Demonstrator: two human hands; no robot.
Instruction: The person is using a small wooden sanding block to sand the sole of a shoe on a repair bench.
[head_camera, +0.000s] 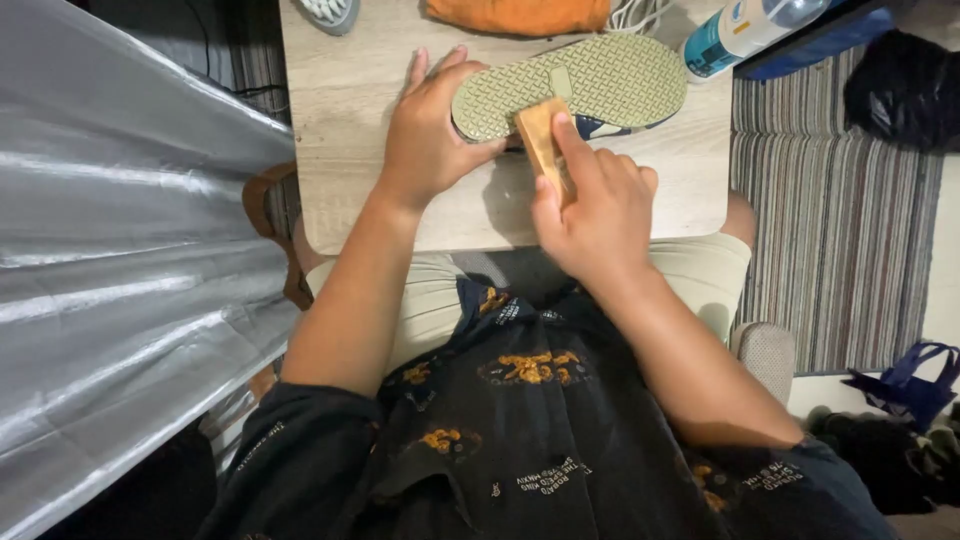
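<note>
Brush (543, 143) bristles hidden against shoe sole (590, 85).

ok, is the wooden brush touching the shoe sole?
Touching. The head view shows the wooden brush, held in the right hand, pressed onto the shoe sole edge with no gap.

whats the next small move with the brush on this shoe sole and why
Probably a short stroke of the wooden brush along the sole toward its far end. The right hand presses the brush onto the sole's near end only, while the left hand steadies the upturned shoe on the table, so most of the tread lies beyond the brush.
</note>
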